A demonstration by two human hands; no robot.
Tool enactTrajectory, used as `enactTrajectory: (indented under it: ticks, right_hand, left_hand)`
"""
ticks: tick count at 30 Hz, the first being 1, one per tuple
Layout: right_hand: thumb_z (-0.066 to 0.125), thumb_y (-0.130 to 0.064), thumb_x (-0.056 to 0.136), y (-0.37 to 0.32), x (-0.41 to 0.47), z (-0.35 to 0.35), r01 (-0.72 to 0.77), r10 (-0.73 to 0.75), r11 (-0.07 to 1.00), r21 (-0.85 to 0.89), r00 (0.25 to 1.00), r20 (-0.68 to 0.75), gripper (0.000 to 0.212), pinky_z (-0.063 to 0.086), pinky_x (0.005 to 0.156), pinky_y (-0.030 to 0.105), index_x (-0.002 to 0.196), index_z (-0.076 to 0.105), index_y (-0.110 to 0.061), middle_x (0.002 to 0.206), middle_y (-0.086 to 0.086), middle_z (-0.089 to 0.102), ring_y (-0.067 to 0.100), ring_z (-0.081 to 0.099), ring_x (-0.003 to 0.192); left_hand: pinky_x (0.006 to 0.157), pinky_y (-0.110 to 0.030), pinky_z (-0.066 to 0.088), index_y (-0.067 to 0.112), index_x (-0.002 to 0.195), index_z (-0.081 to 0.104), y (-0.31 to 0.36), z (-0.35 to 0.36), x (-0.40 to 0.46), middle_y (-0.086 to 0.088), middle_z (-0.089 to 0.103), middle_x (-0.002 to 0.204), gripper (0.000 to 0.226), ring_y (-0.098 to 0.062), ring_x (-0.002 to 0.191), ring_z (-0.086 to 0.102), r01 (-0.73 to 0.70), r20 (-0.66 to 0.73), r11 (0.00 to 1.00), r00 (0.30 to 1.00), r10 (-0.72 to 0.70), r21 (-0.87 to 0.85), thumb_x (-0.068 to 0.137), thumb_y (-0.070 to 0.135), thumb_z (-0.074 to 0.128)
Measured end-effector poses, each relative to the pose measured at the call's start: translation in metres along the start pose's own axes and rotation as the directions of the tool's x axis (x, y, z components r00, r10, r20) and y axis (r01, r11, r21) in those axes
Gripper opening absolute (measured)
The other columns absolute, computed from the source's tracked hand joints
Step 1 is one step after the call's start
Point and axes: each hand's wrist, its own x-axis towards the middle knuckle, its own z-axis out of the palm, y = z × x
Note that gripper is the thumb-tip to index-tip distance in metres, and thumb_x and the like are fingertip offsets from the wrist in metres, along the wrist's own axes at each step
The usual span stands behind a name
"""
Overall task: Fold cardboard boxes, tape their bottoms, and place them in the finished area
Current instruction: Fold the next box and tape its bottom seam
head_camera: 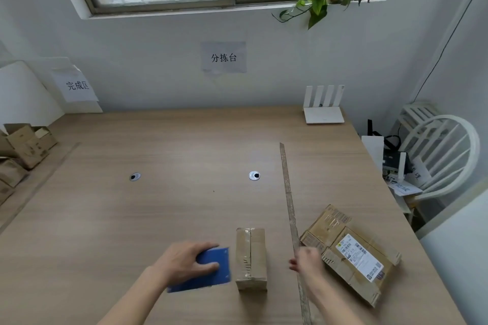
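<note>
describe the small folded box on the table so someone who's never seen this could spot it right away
Start at the wooden table and look to its near edge, between the person's two hands. The small folded box stands there, just right of the blue tool under the left hand. Unlike the flattened cardboard with a white shipping label to its right, it is closed up, with tape along its top seam.

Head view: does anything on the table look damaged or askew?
The flattened boxes at the right lie skewed to the table edge, worn, with an old shipping label. The small box carries wrinkled tape. The long strip looks intended as a divider.
</note>
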Motion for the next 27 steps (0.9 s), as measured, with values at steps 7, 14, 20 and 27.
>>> enactTrajectory:
  ticks: [7,14,20,27]
  right_hand:
    - [0.066,-0.018,0.096,0.038,0.0,-0.02,0.163,-0.101,0.973,-0.161,0.936,0.338,0.009,0.06,0.08,0.042,0.1,0.065,-0.01,0.098,0.011,0.069,0.016,0.068,0.077]
    - [0.071,-0.066,0.081,-0.002,-0.04,0.071,-0.01,-0.031,0.998,0.06,0.757,0.652,0.072,0.046,0.102,0.022,0.141,0.039,-0.039,0.136,-0.014,0.049,0.007,0.054,0.125]
    - [0.07,-0.018,0.092,-0.02,-0.042,0.089,-0.286,-0.025,0.838,0.464,0.83,0.557,0.051,0.057,0.095,0.04,0.136,0.047,-0.006,0.125,0.025,0.063,0.038,0.067,0.113]
    - [0.076,-0.001,0.085,-0.021,-0.029,0.084,-0.227,-0.009,0.825,0.518,0.911,0.413,0.039,0.061,0.074,0.032,0.12,0.06,-0.008,0.098,0.017,0.07,0.024,0.07,0.082]
  left_hand:
    - [0.076,-0.018,0.049,0.073,0.115,0.049,-0.027,0.001,-0.02,0.039,0.064,0.099,0.04,0.01,0.088,0.061,0.105,-0.003,0.989,0.994,-0.106,-0.105,0.075,0.076,0.055]
    - [0.075,-0.025,0.055,0.071,0.13,0.042,0.008,-0.027,-0.004,0.036,0.064,0.109,0.051,0.004,0.091,0.062,-0.046,-0.065,0.989,0.997,0.037,-0.14,0.081,0.08,0.053]
    - [0.073,-0.02,0.051,0.07,0.131,0.043,0.012,-0.04,-0.008,0.035,0.065,0.109,0.051,0.005,0.09,0.062,-0.086,-0.095,0.988,0.993,0.074,-0.131,0.082,0.079,0.053]
    - [0.078,-0.023,0.05,0.069,0.13,0.045,0.014,-0.029,-0.007,0.036,0.064,0.113,0.051,0.005,0.092,0.06,-0.067,-0.074,0.993,0.995,0.06,-0.098,0.081,0.077,0.054]
